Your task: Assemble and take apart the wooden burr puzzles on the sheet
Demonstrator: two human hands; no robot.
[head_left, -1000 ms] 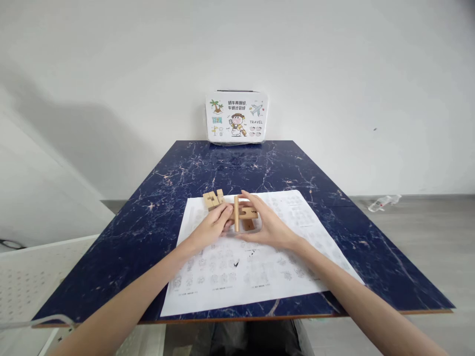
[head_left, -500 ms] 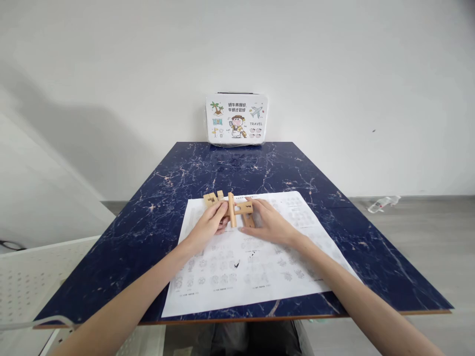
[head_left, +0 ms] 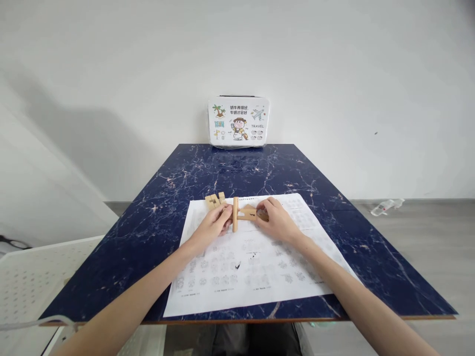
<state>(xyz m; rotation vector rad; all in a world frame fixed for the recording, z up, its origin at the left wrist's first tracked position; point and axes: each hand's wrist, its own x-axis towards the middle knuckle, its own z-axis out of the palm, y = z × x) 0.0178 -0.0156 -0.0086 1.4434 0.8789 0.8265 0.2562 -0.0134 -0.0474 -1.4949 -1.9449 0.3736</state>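
Observation:
My left hand point(head_left: 215, 221) is closed on a few joined wooden puzzle pieces. A round-edged wooden bar point(head_left: 235, 215) stands crosswise at its fingertips. To the right of the bar juts a flat notched wooden piece point(head_left: 245, 214) with a dark mark on it. My right hand point(head_left: 275, 217) pinches another wooden puzzle piece point(head_left: 262, 216) by the right end of the notched one; my fingers partly hide it. Behind my left hand, loose wooden blocks point(head_left: 213, 201) lie at the top edge of a printed paper sheet point(head_left: 222, 301).
The sheet, covered with faint diagrams, lies on a dark blue marbled table point(head_left: 237, 173). A white case point(head_left: 239, 121) with cartoon prints stands at the far edge against the wall. At the left are a white perforated surface point(head_left: 22, 282) and a pale cable point(head_left: 37, 324).
My right hand has gone from spread fingers beside the pieces to a pinch on a wooden piece, which has shifted up and right. My left hand keeps its hold.

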